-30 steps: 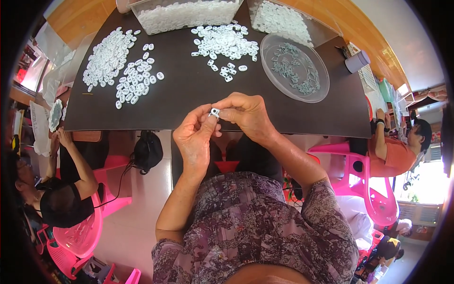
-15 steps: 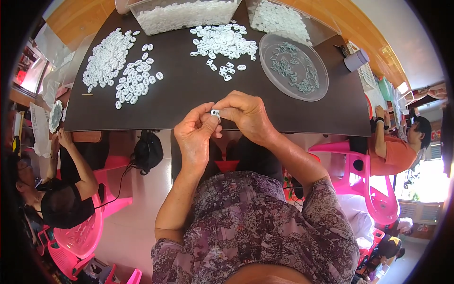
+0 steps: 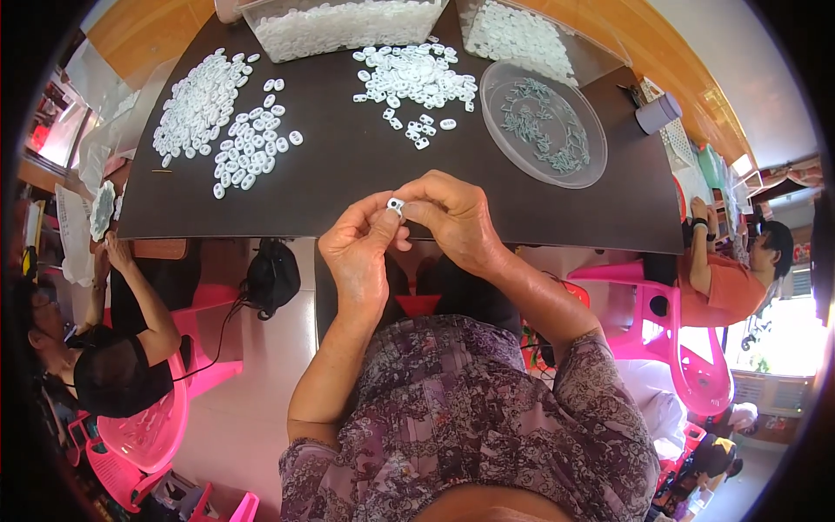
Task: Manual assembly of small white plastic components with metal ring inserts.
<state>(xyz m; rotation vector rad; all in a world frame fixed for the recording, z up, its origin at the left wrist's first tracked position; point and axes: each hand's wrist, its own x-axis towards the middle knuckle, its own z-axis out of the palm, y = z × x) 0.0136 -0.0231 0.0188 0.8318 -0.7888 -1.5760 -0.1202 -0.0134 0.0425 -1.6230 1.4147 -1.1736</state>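
In front of my chest, just over the near edge of the dark table (image 3: 335, 178), I pinch a small white plastic piece with dark round holes (image 3: 396, 204). My left hand (image 3: 358, 252) is closed on it from the left, thumb and fingers pressed together. From the other side my right hand (image 3: 454, 216) grips it too, its fingertips hiding part of the piece. Beyond my hands lies a pile of similar holed white pieces (image 3: 416, 76). To the left are a large heap of white oval pieces (image 3: 200, 109) and a smaller group of them (image 3: 248, 152).
A round clear tray (image 3: 594, 165) with small grey-green pins (image 3: 531, 122) sits at the right. Two clear bins of white parts stand at the back, one left (image 3: 277, 54), one right (image 3: 604, 50). A grey cup (image 3: 657, 112) is far right. People sit on both sides.
Both hands stay nearly in place; the white piece has tilted slightly between my fingertips. The tabletop objects have barely shifted in view.
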